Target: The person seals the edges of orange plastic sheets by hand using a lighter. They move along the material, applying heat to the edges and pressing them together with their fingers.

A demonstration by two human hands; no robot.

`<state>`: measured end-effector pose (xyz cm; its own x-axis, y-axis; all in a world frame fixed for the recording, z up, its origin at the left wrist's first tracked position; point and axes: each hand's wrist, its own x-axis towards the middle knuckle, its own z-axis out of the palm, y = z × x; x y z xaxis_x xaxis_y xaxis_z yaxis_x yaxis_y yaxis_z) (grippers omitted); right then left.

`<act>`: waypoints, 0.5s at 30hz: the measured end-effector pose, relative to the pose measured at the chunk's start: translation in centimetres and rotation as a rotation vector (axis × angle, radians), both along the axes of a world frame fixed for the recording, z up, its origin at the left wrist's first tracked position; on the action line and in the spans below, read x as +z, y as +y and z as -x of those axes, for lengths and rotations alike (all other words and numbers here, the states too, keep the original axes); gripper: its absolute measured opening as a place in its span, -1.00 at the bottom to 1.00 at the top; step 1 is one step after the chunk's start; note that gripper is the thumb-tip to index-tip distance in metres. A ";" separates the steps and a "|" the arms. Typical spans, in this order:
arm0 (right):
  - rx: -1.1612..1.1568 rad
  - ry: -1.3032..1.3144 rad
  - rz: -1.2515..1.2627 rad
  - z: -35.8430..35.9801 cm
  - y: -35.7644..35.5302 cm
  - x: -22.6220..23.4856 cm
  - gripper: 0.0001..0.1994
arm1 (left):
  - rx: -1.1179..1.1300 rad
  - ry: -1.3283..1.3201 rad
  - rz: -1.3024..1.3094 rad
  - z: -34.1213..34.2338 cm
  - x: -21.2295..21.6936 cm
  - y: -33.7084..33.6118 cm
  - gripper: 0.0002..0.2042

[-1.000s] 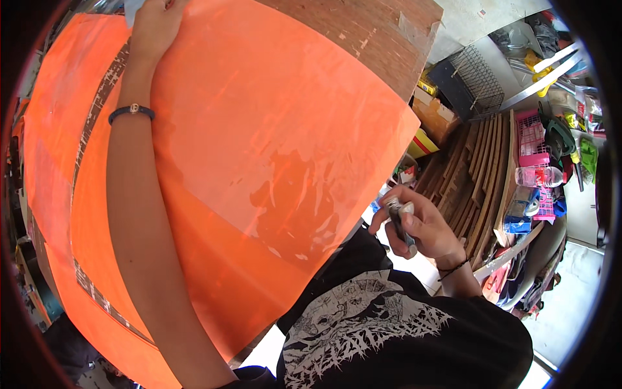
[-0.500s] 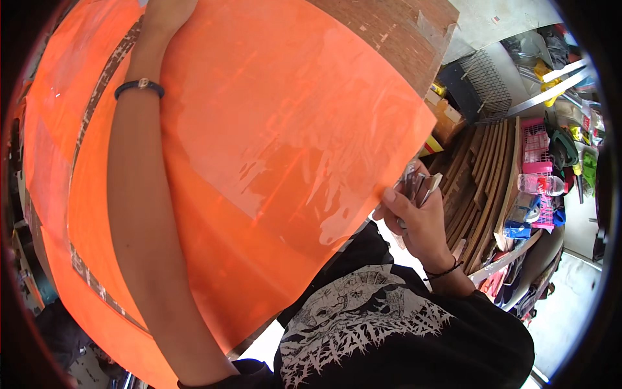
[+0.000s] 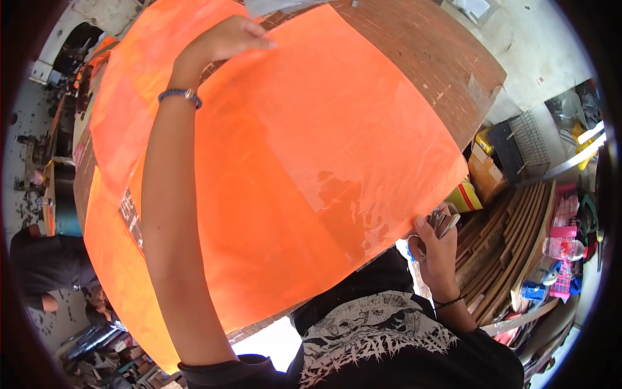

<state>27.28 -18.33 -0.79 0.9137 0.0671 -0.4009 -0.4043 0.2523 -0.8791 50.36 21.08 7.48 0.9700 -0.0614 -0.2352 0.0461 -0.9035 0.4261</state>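
A large, thin orange sheet [image 3: 272, 175], glossy with darker patches near its near right corner, lies over a brown wooden board. At the far left corner of the sheet my left hand [image 3: 227, 40] has its fingers stretched out, the tips on or just over its edge; whether they touch it I cannot tell. At the near right edge my right hand [image 3: 435, 249] is closed around a silvery metal tool [image 3: 447, 222], whose kind is mostly hidden by the fingers. Its thumb rests at the sheet's edge. More orange sheeting [image 3: 165, 58] lies left of my left arm.
Bare wooden board [image 3: 421, 58] shows beyond the sheet. To the right are stacked wooden boards [image 3: 512, 227], a cardboard box [image 3: 486, 170], a wire rack [image 3: 528, 142], a pink basket [image 3: 565, 214] and a plastic bottle [image 3: 562, 249]. A dark-clothed person [image 3: 52, 262] is at the far left.
The view has shifted, showing more beyond the board. My left hand now lies at the sheet's far left corner, its fingers pointing right. My right hand keeps the metal tool at the near right edge.
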 end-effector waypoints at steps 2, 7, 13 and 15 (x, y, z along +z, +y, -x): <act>-0.003 -0.024 -0.018 -0.2 0.1 0.1 -0.70 | 0.031 -0.071 0.062 1.9 -1.0 1.3 -0.55; 0.026 -0.063 -0.009 -0.5 0.4 0.4 -0.69 | 0.165 -0.082 0.193 4.8 -1.3 2.6 -0.56; 0.032 -0.063 -0.008 0.1 0.1 -0.1 -0.67 | 0.169 -0.269 0.230 4.7 -2.7 2.7 -0.57; 0.020 -0.075 0.008 0.2 -0.1 -0.3 -0.66 | 0.160 -0.263 0.212 4.4 -2.9 1.8 -0.57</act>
<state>27.07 -18.44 -1.11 0.9395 0.0830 -0.3322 -0.3424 0.2381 -0.9089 46.00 22.93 4.62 0.9968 0.0753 0.0251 0.0436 -0.7840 0.6192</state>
